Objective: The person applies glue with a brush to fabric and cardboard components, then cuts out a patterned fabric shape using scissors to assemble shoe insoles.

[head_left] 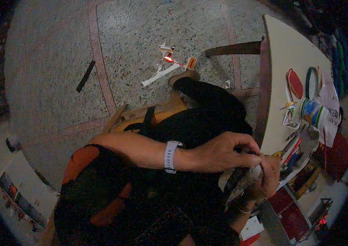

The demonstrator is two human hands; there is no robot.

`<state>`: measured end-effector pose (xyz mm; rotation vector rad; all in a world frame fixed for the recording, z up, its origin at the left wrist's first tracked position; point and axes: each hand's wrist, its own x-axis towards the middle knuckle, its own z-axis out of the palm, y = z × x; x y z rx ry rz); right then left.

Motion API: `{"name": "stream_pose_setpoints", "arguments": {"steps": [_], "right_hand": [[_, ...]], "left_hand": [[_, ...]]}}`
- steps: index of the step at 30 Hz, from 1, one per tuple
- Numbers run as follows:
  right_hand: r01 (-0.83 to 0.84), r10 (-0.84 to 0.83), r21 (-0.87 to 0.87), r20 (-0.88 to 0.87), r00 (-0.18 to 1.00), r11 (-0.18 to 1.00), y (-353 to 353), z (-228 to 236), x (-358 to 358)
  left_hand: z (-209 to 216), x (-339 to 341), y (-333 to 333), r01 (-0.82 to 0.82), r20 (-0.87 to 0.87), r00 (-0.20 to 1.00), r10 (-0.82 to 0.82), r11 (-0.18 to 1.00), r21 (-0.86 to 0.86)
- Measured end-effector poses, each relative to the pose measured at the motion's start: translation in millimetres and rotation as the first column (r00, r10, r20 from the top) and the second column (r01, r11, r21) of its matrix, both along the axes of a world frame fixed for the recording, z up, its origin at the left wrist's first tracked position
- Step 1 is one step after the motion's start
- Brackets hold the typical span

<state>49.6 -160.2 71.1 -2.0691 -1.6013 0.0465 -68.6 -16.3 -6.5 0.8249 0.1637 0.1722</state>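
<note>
My left hand (pixel 219 152), with a pale watch strap at the wrist, reaches across my lap to the table's near edge. Its thumb and index finger are pinched together against the fingers of my right hand (pixel 269 176). Below the pinch, a soft-looking grey-and-white piece (pixel 241 180) hangs between my hands; its kind cannot be made out. The right hand's fingers are curled round its upper end. Whatever lies right at the fingertips is hidden.
A cream table (pixel 282 53) stands at the right. On it are a red oval piece (pixel 294 84), a dark ring (pixel 312 82), a blue-and-white tub (pixel 312 111) and a tray of tools (pixel 295 158). White scraps (pixel 161 74) and a dark strip (pixel 85 76) lie on the floor.
</note>
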Motion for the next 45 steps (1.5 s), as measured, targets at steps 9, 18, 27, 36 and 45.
{"name": "stream_pose_setpoints", "arguments": {"steps": [9,18,27,36,45], "right_hand": [[-0.175,0.174,-0.146,-0.023,0.985,0.974,24,0,24],[-0.076,0.075,-0.065,-0.02,0.997,0.995,39,-12,16],[0.163,-0.206,-0.298,-0.121,0.971,0.941,10,-13,11],[0.23,-0.254,-0.197,-0.11,0.961,0.953,38,-17,11],[0.169,-0.188,-0.136,-0.142,0.972,0.976,19,-16,24]], "left_hand": [[-16,7,12,0.022,-0.007,1.0,-0.022,0.999,-0.048],[-22,9,19,0.014,-0.021,1.0,-0.015,0.998,-0.064],[-21,11,20,0.112,-0.131,0.984,-0.124,0.989,-0.095],[-11,10,27,0.117,-0.232,0.95,-0.209,0.927,-0.357],[2,13,21,0.085,-0.242,0.946,-0.215,0.887,-0.454]]}}
